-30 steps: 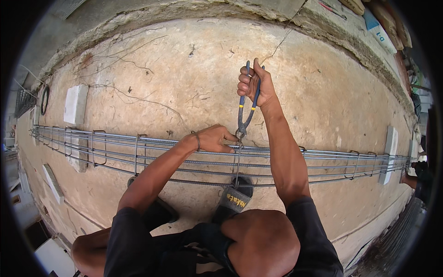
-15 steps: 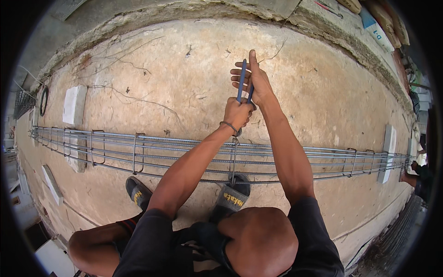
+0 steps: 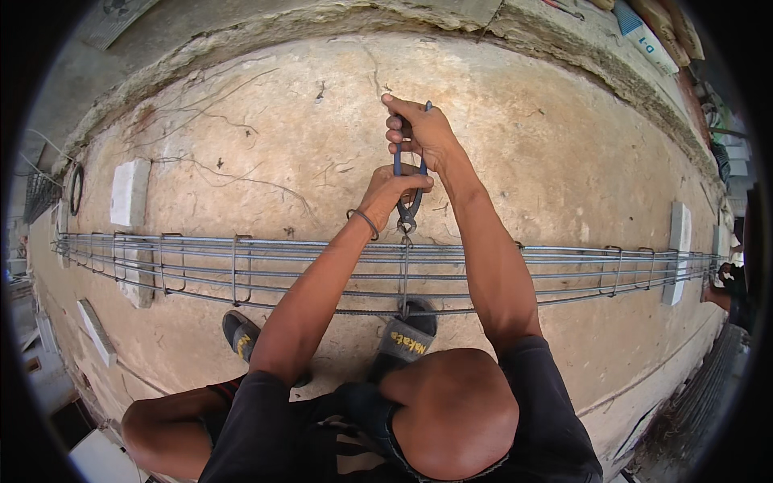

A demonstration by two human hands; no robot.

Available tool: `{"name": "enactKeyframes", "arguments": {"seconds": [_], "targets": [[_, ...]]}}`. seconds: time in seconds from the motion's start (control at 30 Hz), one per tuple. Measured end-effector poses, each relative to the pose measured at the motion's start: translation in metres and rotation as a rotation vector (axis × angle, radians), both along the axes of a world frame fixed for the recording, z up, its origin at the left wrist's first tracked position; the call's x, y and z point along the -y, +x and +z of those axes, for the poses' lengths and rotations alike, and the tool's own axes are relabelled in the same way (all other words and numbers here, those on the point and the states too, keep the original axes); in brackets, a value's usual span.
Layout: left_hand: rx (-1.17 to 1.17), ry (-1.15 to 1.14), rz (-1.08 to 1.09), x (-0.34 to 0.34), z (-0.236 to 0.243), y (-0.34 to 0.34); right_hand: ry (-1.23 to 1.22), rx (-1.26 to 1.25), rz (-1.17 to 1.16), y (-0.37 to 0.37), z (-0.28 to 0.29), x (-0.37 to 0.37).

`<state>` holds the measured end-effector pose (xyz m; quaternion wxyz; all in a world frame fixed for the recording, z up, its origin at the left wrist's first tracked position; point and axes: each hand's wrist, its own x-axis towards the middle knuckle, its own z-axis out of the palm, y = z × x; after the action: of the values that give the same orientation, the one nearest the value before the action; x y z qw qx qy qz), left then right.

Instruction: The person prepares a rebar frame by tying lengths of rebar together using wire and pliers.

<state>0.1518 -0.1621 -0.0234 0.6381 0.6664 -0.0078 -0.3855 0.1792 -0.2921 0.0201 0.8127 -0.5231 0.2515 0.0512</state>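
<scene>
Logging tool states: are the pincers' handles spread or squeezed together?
Spread. The two blue handles stand visibly apart between the right hand and left hand.

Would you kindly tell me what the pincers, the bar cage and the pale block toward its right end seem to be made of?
Pincers: probably steel, given the dark metallic head; smooth-looking blue handles, perhaps plastic-coated.
Bar cage: likely steel, grey with a dull sheen, and some bars look ribbed.
Pale block: perhaps concrete, matte and whitish, though foam cannot be ruled out.
</scene>
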Motion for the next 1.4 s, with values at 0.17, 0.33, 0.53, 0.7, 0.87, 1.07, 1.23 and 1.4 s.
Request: {"name": "enactKeyframes", "arguments": {"seconds": [0.17, 0.33, 0.53, 0.7, 0.87, 1.07, 1.23, 1.4], "targets": [[-0.255, -0.235, -0.191, 0.008, 0.002, 0.020, 0.365, 0.213, 0.215, -0.005, -0.018, 0.011], [-0.243, -0.250, 0.114, 0.030, -0.003, 0.001, -0.065, 0.128, -0.022, -0.012, -0.018, 0.012], [0.401, 0.083, 0.268, 0.045, -0.029, -0.005, -0.436, -0.120, -0.287, -0.030, -0.004, -0.023], [0.697, 0.310, 0.040, 0.053, -0.015, -0.015, -0.548, -0.347, -0.196, -0.011, 0.003, 0.012], [0.474, 0.020, -0.429, -0.015, -0.001, -0.014, -0.451, -0.307, -0.456, -0.009, -0.007, 0.004], [0.523, 0.227, -0.972, -0.073, -0.014, -0.010, -0.342, -0.238, -0.507, -0.008, 0.002, -0.012], [0.499, 0.012, -1.050, -0.069, -0.034, 0.003, -0.289, -0.215, -0.559, -0.018, 0.018, -0.013], [0.852, -0.072, -0.997, -0.071, -0.031, -0.010, -0.319, -0.196, -0.582, -0.023, 0.021, -0.010]]}}
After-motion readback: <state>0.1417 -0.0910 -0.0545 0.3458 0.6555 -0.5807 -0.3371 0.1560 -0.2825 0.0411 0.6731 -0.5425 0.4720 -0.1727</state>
